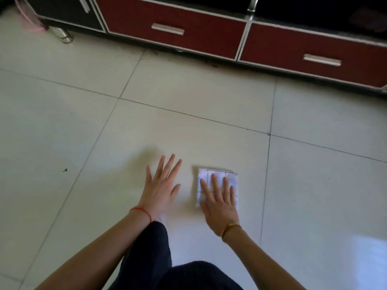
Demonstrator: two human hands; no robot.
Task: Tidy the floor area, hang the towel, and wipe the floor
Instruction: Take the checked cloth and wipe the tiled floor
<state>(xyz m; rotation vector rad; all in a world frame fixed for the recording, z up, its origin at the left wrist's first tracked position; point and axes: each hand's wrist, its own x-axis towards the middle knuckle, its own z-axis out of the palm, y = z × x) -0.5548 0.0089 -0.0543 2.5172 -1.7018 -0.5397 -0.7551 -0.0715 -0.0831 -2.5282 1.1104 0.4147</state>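
Your right hand (217,197) lies flat on the folded white cloth (216,186), fingers straight and spread, palm at the near edge; nothing is pinched or gripped. This flat posture appears chosen to spread pressure over the whole pad, so the cloth stays folded and in full contact with the tiled floor (188,126) during a wiping stroke. Your left hand (162,188) is set apart from the right, just beside the cloth, fingers straight and fanned, palm down on or just above the tile; contact cannot be confirmed, but its position suggests a brace that carries your weight as you lean forward. A red string (142,212) circles the left wrist and a gold bracelet (230,228) the right. Your knees (150,248), in dark fabric, sit low between the forearms, consistent with a crouch or kneel. The floor is pale glossy tile with dark grout lines; one small dark speck (65,170) lies well to the left of the hands, and grime shows along the base of the cabinet (209,34). That cabinet runs across the far edge, with red drawer fronts, metal handles and a metal leg (63,35) at its left end. A pink item (31,19) hangs near that leg; it is too blurred to identify.
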